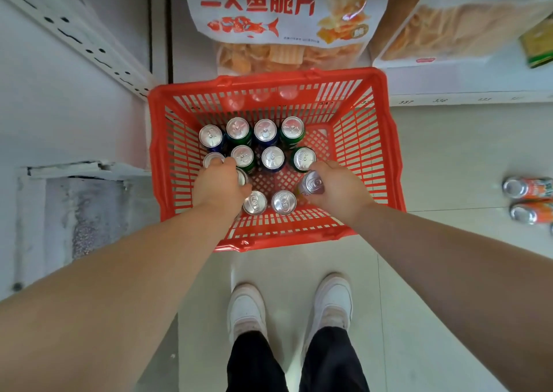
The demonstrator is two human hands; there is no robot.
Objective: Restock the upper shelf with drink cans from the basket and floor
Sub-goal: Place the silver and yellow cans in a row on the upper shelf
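A red plastic basket (386, 152) stands on the floor in front of my feet, holding several upright drink cans (272, 158) with silver tops. My left hand (221, 185) reaches into the basket's left side and closes over a can (242, 177) that it mostly hides. My right hand (335, 188) is shut on a tilted can (312, 183) at the basket's right, its top facing left. Two orange cans (526, 188) lie on the floor at the far right.
White shelving holds large snack bags (278, 17) just behind the basket. A white shelf upright (74, 38) runs along the left. My white shoes (332, 302) stand on the pale tiled floor below the basket.
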